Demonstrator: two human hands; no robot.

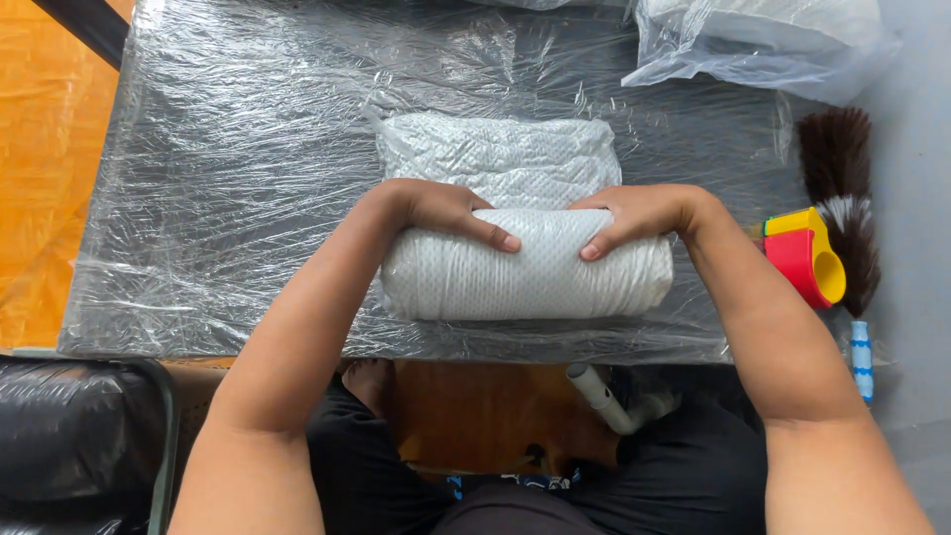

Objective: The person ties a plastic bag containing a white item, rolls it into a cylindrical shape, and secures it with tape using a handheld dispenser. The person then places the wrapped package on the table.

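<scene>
Both hands press a rolled white towel [525, 272] on the plastic-covered table [198, 198]; left hand [441, 210] and right hand [639, 213] clamp its top edge; even pressure should keep the roll tight.

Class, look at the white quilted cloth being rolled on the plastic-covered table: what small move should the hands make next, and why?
Probably roll the white cloth roll one more turn away from the body. Both the left hand and right hand press on its far top edge, and a flat stretch of unrolled cloth lies beyond it on the plastic-covered table.
</scene>
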